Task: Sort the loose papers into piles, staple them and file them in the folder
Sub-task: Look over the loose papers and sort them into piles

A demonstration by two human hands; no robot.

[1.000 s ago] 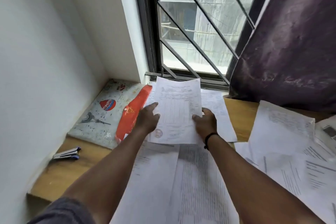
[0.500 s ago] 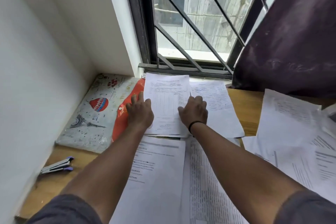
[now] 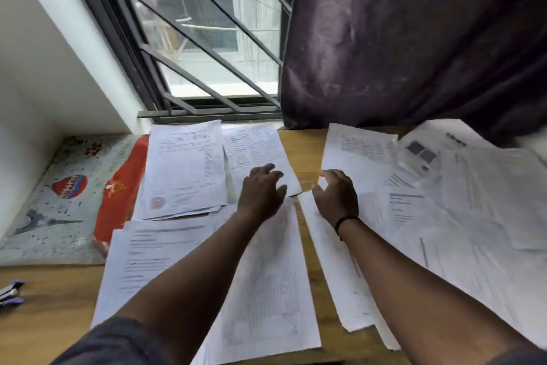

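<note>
We see both hands at the centre of the frame, above a light wooden tabletop (image 3: pixel 299 151) strewn with white printed papers. The left hand (image 3: pixel 262 190) hovers with fingers spread and relaxed over the lower corner of a white text-covered sheet (image 3: pixel 254 151); its grip is wide open and holds nothing. The right hand (image 3: pixel 334 196), with a thin black band (image 3: pixel 347 221) at the wrist, has fingers loosely curved and thumb apart, its grip likewise holding nothing.

Left of the hands lies a neat pile of white forms with a round stamp (image 3: pixel 183 169). Just beside it at the left is a red plastic folder (image 3: pixel 122 190), resting on a grey illustrated board (image 3: pixel 59 201). A loose spread of white sheets (image 3: pixel 458 201) fills the right of the frame. A purple stapler (image 3: pixel 10 295) sits at the lower left edge. A dark purple curtain (image 3: pixel 414 39) hangs at the upper right.
</note>
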